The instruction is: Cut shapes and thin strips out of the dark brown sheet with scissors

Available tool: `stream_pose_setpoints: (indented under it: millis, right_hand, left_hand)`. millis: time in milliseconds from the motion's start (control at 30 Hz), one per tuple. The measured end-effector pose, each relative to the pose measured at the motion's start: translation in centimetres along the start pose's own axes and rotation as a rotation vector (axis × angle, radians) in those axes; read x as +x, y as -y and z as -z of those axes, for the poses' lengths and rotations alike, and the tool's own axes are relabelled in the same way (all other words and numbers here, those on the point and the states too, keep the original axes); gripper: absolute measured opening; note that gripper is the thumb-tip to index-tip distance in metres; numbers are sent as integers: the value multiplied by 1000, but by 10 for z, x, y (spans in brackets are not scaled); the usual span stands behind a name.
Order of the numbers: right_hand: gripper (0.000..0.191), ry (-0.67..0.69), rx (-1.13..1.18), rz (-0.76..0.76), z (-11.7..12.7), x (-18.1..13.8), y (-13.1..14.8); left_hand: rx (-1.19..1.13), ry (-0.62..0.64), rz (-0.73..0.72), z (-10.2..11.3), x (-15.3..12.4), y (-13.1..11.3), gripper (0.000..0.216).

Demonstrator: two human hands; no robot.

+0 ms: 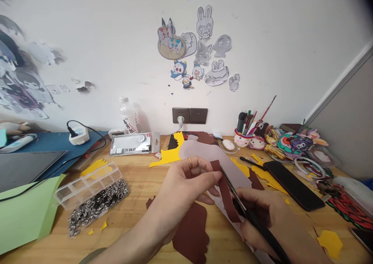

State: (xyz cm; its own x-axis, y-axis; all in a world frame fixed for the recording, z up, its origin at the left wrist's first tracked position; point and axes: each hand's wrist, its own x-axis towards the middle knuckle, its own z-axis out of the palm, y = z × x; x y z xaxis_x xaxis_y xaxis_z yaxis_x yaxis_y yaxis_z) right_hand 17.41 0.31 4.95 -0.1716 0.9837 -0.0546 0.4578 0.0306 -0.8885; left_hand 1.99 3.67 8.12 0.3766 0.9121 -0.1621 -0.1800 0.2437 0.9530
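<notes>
My left hand [186, 184] pinches the upper end of a curved dark brown strip [225, 194], which looks like paper or thin leather. In my right hand [271, 213] is a pair of scissors [253, 218] with black handles; its blades point up and away, lying along the strip's right edge. The strip's lower end bends round near the fingers of my right hand. Under both hands lie a brown cut sheet [194, 229] with a wavy edge and a pale mauve sheet [210, 150]. My left forearm hides part of the brown sheet.
At left sits a clear compartment box [99, 200] full of metal rings, beside green paper [26, 217]. A black phone [294, 184] lies at right, near yellow scraps [330, 244]. Along the wall stand a bottle [128, 114], clear packaging [131, 143], a pen cup [243, 138] and cut-out figures [291, 141].
</notes>
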Motion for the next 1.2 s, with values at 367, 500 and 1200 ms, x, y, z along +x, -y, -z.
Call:
stream_pose_setpoints:
  millis: [367,500,1200]
  right_hand:
    - [16,-19,-26,97,-2,-1,-5]
    - [17,-20,-18,92,-1,0,-3]
    - [16,-113,-283,177,1,3,2]
  left_hand:
    - [-18,-20,-33,2,1,2,15]
    - [-3,-17,-22,2,0,1,16]
    - [-34,-9,10,3,-2,-1,16]
